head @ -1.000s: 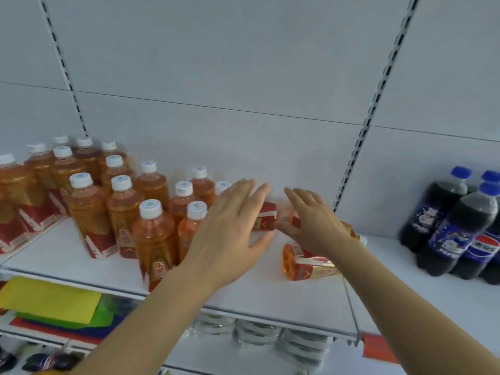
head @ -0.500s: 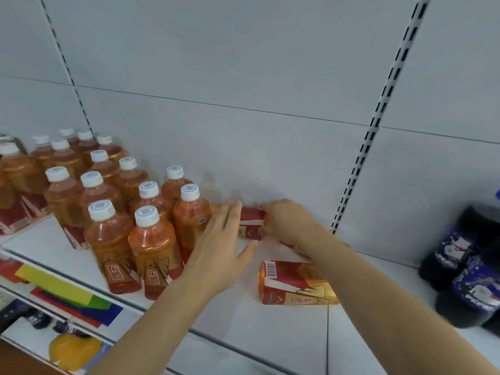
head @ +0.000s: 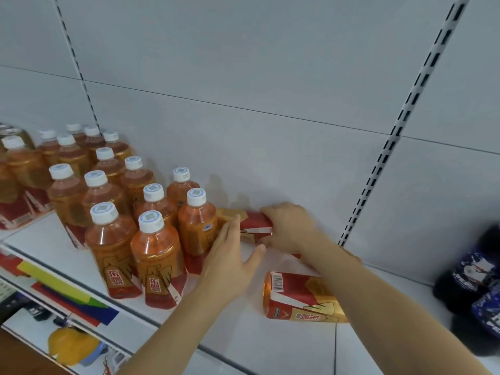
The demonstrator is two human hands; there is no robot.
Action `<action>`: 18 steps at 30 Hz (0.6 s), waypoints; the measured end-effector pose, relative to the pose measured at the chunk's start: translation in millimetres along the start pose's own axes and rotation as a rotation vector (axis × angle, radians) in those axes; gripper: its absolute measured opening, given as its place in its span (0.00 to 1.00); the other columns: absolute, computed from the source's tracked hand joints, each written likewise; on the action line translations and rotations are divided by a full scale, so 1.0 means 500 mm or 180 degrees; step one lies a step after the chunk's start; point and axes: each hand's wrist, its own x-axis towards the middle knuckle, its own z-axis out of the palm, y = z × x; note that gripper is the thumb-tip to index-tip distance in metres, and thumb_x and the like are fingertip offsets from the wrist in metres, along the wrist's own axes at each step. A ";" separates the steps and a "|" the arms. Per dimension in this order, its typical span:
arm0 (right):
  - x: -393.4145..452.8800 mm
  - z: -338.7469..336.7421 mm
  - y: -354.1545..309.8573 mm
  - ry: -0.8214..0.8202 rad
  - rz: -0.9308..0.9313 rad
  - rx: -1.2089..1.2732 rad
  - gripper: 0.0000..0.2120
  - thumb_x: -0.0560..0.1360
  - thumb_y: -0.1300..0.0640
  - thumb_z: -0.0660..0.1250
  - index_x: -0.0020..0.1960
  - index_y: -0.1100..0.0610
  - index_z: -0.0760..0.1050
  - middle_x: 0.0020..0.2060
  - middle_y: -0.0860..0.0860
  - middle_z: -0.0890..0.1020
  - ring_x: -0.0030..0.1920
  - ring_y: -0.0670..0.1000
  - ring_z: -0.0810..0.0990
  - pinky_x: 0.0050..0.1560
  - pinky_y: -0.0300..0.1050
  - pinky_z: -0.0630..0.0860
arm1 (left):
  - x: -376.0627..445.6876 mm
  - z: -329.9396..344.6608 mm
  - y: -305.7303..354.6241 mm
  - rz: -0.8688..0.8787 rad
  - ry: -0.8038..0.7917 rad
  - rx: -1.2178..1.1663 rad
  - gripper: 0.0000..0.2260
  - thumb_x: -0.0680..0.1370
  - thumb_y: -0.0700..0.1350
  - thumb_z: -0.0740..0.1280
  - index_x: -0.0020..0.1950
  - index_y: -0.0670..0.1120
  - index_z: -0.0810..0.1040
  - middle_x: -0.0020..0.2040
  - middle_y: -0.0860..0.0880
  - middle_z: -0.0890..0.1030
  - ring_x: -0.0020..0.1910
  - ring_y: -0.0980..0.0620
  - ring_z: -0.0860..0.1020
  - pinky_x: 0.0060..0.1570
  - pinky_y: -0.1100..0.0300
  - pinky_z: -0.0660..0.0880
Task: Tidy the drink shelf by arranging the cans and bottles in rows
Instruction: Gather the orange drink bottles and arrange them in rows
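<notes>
On the white shelf [head: 270, 342], a red-and-gold bottle [head: 254, 226] lies on its side against the back wall. The right hand [head: 290, 230] is curled around its right end, gripping it. The left hand [head: 230, 258], fingers straight and thumb spread, rests flat against its left part, holding nothing. At 9 o'clock stand the upright amber bottles [head: 159, 253]; at 5 o'clock lies a toppled can [head: 297, 296]. Dark cola bottles [head: 470, 277] stand at 3 o'clock.
</notes>
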 end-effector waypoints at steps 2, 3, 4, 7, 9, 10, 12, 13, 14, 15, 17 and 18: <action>-0.025 -0.012 0.015 0.0308 -0.0017 0.0164 0.26 0.66 0.29 0.63 0.57 0.44 0.77 0.49 0.44 0.83 0.54 0.53 0.80 0.54 0.50 0.75 | 0.008 0.007 0.007 -0.0221 0.0065 -0.0270 0.42 0.82 0.64 0.66 0.87 0.49 0.48 0.85 0.51 0.58 0.84 0.52 0.57 0.80 0.55 0.59; -0.038 -0.020 0.022 0.0412 0.0006 0.0266 0.28 0.66 0.30 0.62 0.59 0.44 0.78 0.50 0.44 0.84 0.54 0.53 0.80 0.55 0.50 0.75 | 0.014 0.011 0.014 -0.0387 0.0079 -0.0476 0.44 0.81 0.66 0.65 0.87 0.49 0.47 0.85 0.50 0.60 0.83 0.51 0.60 0.80 0.52 0.62; -0.054 -0.028 0.028 0.0522 0.0053 0.0403 0.28 0.67 0.30 0.64 0.60 0.44 0.78 0.50 0.43 0.84 0.54 0.53 0.80 0.55 0.50 0.76 | 0.019 0.014 0.021 -0.0577 0.0094 -0.0689 0.47 0.79 0.69 0.65 0.87 0.50 0.46 0.84 0.49 0.62 0.82 0.50 0.63 0.79 0.49 0.65; -0.104 -0.051 0.029 0.0933 0.0309 0.1073 0.29 0.69 0.32 0.74 0.66 0.44 0.79 0.52 0.42 0.84 0.53 0.49 0.79 0.53 0.48 0.77 | 0.042 0.016 0.049 -0.1003 0.0163 -0.1116 0.48 0.76 0.74 0.63 0.86 0.48 0.52 0.80 0.49 0.71 0.77 0.49 0.72 0.73 0.51 0.70; -0.136 -0.065 0.019 0.1065 0.0457 0.1531 0.31 0.69 0.35 0.78 0.68 0.43 0.77 0.53 0.40 0.82 0.53 0.46 0.78 0.53 0.43 0.76 | 0.064 0.016 0.067 -0.1095 0.0240 -0.1610 0.45 0.74 0.75 0.65 0.82 0.49 0.64 0.72 0.54 0.79 0.71 0.52 0.78 0.70 0.54 0.70; -0.150 -0.067 0.014 0.1069 0.0477 0.1669 0.32 0.69 0.35 0.79 0.69 0.43 0.77 0.53 0.40 0.81 0.54 0.45 0.78 0.52 0.39 0.74 | 0.076 0.015 0.076 -0.1044 0.0323 -0.1997 0.43 0.70 0.77 0.68 0.77 0.52 0.71 0.66 0.56 0.83 0.66 0.53 0.81 0.69 0.51 0.75; -0.167 -0.062 0.011 0.1038 0.0423 0.1730 0.34 0.70 0.36 0.79 0.71 0.45 0.75 0.54 0.40 0.80 0.55 0.45 0.78 0.51 0.34 0.70 | 0.099 0.021 0.085 -0.1122 0.0565 -0.2503 0.40 0.64 0.76 0.75 0.67 0.52 0.76 0.56 0.54 0.87 0.56 0.53 0.86 0.60 0.45 0.83; -0.171 -0.060 0.013 0.0981 0.0379 0.1707 0.35 0.70 0.35 0.78 0.72 0.46 0.74 0.56 0.40 0.80 0.56 0.45 0.78 0.52 0.34 0.70 | 0.106 0.024 0.090 -0.1115 0.0601 -0.2569 0.38 0.64 0.72 0.77 0.65 0.52 0.77 0.55 0.53 0.88 0.53 0.53 0.87 0.57 0.45 0.84; -0.175 -0.059 0.018 0.0898 0.0356 0.1644 0.36 0.72 0.33 0.77 0.74 0.46 0.73 0.59 0.42 0.81 0.58 0.45 0.78 0.54 0.35 0.71 | 0.108 0.025 0.097 -0.1073 0.0591 -0.2532 0.35 0.66 0.68 0.79 0.65 0.51 0.76 0.54 0.53 0.87 0.52 0.55 0.87 0.55 0.47 0.84; -0.179 -0.058 0.026 0.0835 0.0311 0.1538 0.37 0.73 0.32 0.74 0.76 0.47 0.71 0.63 0.43 0.81 0.61 0.45 0.77 0.59 0.38 0.73 | 0.107 0.025 0.103 -0.0987 0.0595 -0.2392 0.31 0.68 0.64 0.80 0.65 0.52 0.75 0.54 0.54 0.87 0.51 0.58 0.86 0.54 0.50 0.84; -0.188 -0.056 0.049 0.0867 0.0231 0.1282 0.37 0.78 0.30 0.68 0.80 0.48 0.69 0.72 0.45 0.78 0.70 0.47 0.75 0.70 0.45 0.72 | 0.106 0.022 0.108 -0.0763 0.0637 -0.1972 0.29 0.72 0.58 0.81 0.68 0.54 0.73 0.55 0.57 0.85 0.50 0.62 0.83 0.50 0.58 0.80; -0.193 -0.059 0.063 0.0921 0.0295 0.1259 0.37 0.79 0.30 0.65 0.81 0.48 0.68 0.74 0.45 0.77 0.73 0.48 0.74 0.72 0.46 0.70 | 0.106 0.020 0.109 -0.0671 0.0634 -0.1820 0.30 0.73 0.56 0.81 0.69 0.55 0.71 0.55 0.59 0.83 0.51 0.63 0.82 0.48 0.61 0.78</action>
